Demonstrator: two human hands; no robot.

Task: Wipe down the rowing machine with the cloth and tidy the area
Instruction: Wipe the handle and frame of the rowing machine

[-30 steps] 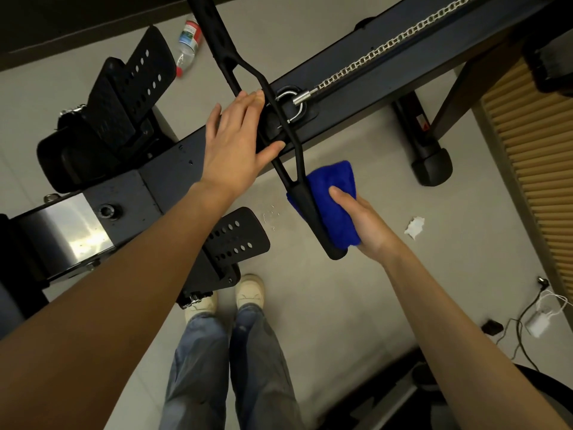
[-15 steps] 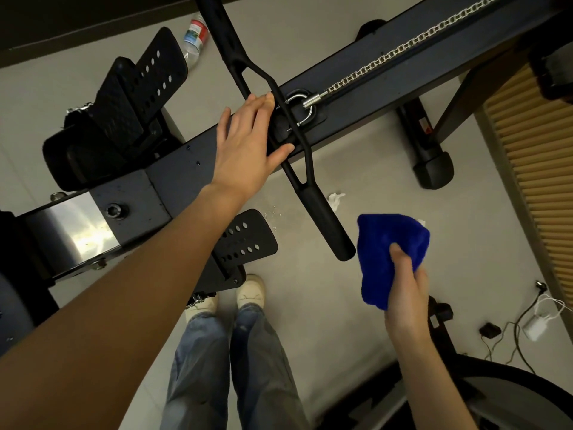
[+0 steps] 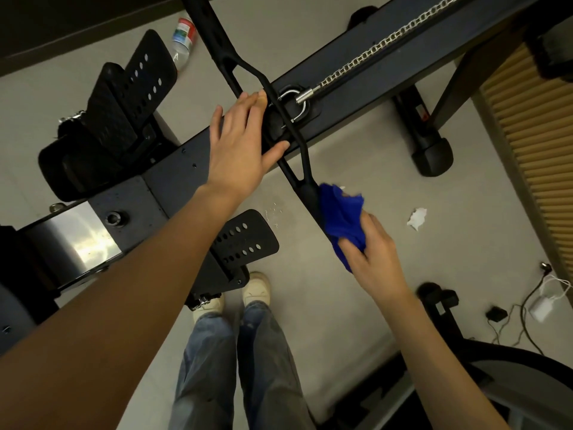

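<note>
Right now we are pressing the blue cloth (image 3: 341, 217) against the near grip of the handle (image 3: 307, 192) of the rowing machine (image 3: 173, 181). Our right hand (image 3: 372, 259) is holding the cloth, with the thumb lying on its near face and the fingers curling round its far side. The bunched fabric is hugging the side of the grip and hiding its lower end. The cloth is showing as a deep, saturated blue, fuzzy and crumpled into thick folds, with a ragged edge sticking up toward the handle's fork.

Our left hand (image 3: 238, 144) is lying flat on the dark rail (image 3: 372, 88), fingers straight and gripping nothing. Its fingertips are touching the handle and the thumb is spreading out toward it.

The matte black handle is lying diagonally across the rail, and a silver link is joining it to a chain (image 3: 389, 41) that is running along the rail.

Two perforated black footplates are flanking the rail, one near (image 3: 248, 240) and one far (image 3: 139, 82). A plastic bottle (image 3: 183, 38) is lying on the floor beyond the far one. A white paper scrap (image 3: 417, 218) is lying to the right of the cloth, apart from it.
</note>
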